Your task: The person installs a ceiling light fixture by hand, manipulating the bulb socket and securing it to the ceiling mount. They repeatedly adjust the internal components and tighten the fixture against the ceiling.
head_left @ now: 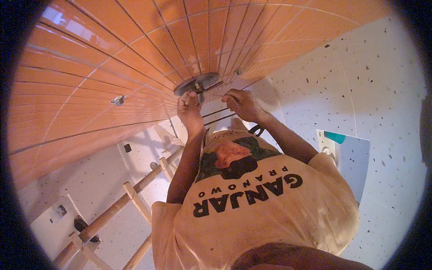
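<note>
A round dark metal plate (197,83) sits against the orange tiled wall (135,58). A short stem and a thin dark bar stand out from its front. My left hand (191,112) is at the plate's lower edge, thumb and fingers pinched together beside the stem. Whether they grip the stem or some small part is hidden. My right hand (245,105) is closed just right of the plate, apart from the left hand, fingers curled toward the bar's end. What it holds, if anything, is too small to make out.
A small metal wall fitting (118,100) juts from the tiles at left, another (238,72) right of the plate. A wooden ladder (121,202) slants at lower left, near a dark object (85,228). Speckled white surfaces (378,85) flank the tiles; a pale blue panel (351,162) is at right.
</note>
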### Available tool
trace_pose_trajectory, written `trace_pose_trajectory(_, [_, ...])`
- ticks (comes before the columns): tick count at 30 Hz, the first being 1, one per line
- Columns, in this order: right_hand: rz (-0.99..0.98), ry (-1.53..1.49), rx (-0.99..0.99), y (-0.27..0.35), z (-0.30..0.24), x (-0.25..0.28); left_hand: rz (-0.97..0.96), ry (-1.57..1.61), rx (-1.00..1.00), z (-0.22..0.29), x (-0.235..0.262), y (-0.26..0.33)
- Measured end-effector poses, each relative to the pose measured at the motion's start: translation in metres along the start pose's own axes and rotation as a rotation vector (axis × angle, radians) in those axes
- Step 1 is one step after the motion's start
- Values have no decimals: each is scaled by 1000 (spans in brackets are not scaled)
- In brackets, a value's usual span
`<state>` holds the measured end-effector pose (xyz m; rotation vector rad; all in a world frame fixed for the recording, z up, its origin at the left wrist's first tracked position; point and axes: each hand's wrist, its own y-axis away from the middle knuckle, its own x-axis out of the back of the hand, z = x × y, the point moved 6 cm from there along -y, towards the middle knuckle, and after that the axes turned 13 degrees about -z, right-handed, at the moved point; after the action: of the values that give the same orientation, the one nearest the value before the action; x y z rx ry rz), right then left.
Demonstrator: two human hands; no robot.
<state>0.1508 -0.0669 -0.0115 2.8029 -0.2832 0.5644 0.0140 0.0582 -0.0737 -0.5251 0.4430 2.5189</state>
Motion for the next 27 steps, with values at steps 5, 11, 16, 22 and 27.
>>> trace_pose_trajectory(5, [53,33,94,7,8,1,-44,26,53,8,-4,5])
trace_pose_trajectory(11, [61,-39,86,7,9,-5,-144,193,49,14,-15,7])
trace_pose_trajectory(16, [49,-4,55,11,5,-6,-223,271,100,18,-16,15])
trace_pose_trajectory(22, [122,-73,133,16,0,-12,-303,412,149,13,-15,19])
trace_pose_trajectory(27, [76,-23,126,15,-11,-14,-349,484,171,14,-19,21])
